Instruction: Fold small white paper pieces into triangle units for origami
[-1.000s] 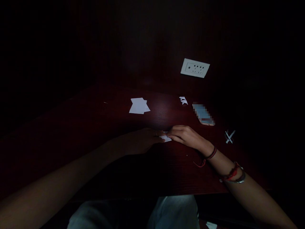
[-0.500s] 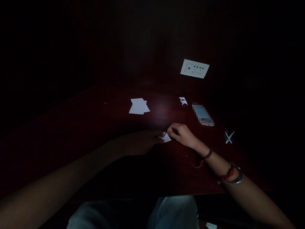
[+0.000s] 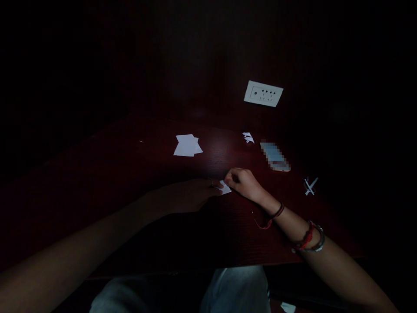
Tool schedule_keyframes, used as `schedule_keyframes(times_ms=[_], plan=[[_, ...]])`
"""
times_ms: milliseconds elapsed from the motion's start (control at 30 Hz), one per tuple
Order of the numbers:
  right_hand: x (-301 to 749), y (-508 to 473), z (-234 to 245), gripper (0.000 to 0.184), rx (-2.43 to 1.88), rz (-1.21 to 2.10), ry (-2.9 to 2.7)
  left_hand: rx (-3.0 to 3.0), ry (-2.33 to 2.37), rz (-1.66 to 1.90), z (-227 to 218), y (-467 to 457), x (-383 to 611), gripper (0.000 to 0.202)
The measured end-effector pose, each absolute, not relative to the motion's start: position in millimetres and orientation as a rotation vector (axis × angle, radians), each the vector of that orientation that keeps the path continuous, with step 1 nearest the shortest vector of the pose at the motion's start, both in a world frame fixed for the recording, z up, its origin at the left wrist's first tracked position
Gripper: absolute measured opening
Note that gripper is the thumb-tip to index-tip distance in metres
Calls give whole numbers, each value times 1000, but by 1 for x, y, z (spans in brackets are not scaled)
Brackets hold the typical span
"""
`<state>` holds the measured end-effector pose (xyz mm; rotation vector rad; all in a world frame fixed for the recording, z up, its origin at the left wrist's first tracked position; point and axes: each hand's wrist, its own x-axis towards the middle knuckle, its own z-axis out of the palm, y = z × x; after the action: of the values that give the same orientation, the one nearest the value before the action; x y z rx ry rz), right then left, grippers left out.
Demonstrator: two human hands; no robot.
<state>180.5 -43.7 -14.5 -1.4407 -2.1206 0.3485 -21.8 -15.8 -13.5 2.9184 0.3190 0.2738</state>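
Note:
A small white piece of paper [image 3: 226, 190] lies on the dark red table between my hands. My left hand [image 3: 194, 194], in deep shadow with a ring on one finger, grips the paper's left side between thumb and fingers. From the right, my right hand [image 3: 243, 181] has its thumb and forefinger pinched at the paper's upper edge, with the other fingers curled. Part of the paper is hidden under both sets of fingertips. Beyond them lies a loose stack of white paper sheets [image 3: 186, 145].
Folded white paper pieces [image 3: 248, 138] sit near the wall, left of a blurred phone [image 3: 275, 156]. Crossed white strips [image 3: 311, 186] lie at the right. A socket plate [image 3: 263, 93] is on the wall. The table's front edge runs above my knees [image 3: 239, 289].
My right fingertips have moved slightly left and down over the paper's upper edge. The left hand keeps its hold. The whole view has shifted a little.

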Motion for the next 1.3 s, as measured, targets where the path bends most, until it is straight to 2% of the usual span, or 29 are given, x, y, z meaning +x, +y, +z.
schedule_keyframes(times_ms=[133,333,600,900,1100,1300], plan=[[179,-45,-17,4,-1449,325,-2050,2931,325,234,-12,-17,-20,43],[187,-51,-19,17,-1155,138,-2314,2900,309,305,-14,-15,-21,43],[200,-56,-11,29,-979,107,-2632,2955,222,363,-14,-10,-27,44],[198,-58,-9,27,-994,144,-2618,2937,276,312,-9,-12,-29,45],[194,-59,-12,18,-1026,186,-2495,2867,273,317,-10,-10,-27,46],[197,-61,-14,17,-1007,11,-2641,2780,169,338,-10,-4,-27,46]])
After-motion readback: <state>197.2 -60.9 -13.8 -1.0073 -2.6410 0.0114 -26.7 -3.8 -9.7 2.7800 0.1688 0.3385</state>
